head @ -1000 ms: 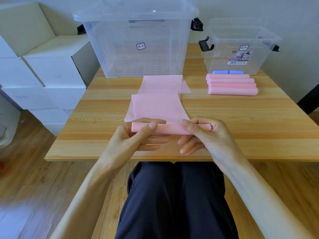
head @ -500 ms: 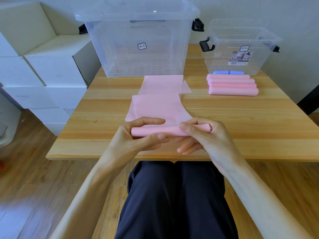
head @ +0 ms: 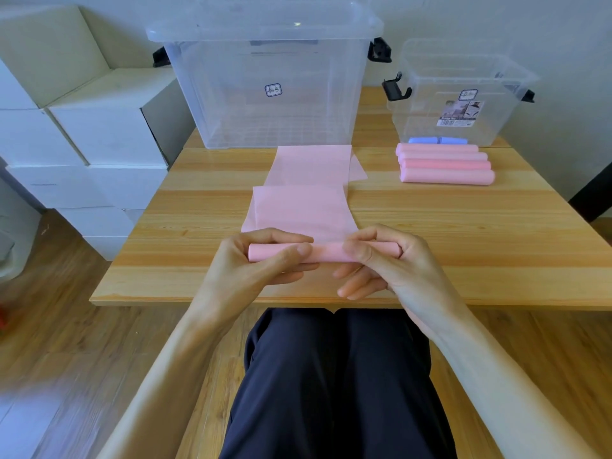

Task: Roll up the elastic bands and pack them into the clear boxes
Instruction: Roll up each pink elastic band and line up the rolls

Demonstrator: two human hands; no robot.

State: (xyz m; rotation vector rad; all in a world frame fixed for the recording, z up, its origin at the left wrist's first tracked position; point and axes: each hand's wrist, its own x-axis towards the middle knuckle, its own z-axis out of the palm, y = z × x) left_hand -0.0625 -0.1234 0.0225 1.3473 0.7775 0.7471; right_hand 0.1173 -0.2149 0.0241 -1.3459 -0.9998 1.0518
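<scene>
Head view, left hand (head: 255, 270), right hand (head: 394, 263) pinching pink band roll (head: 326, 252)

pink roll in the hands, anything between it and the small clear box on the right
The four finished pink rolls and a blue roll lie on the table right in front of the small clear box. The box looks open on top, so lifting the pink roll over them should work.

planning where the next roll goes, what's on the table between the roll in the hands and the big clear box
In the head view, only the unrolled pink band lies there, stretching from the roll held in both hands toward the big clear box, on the table.
</scene>
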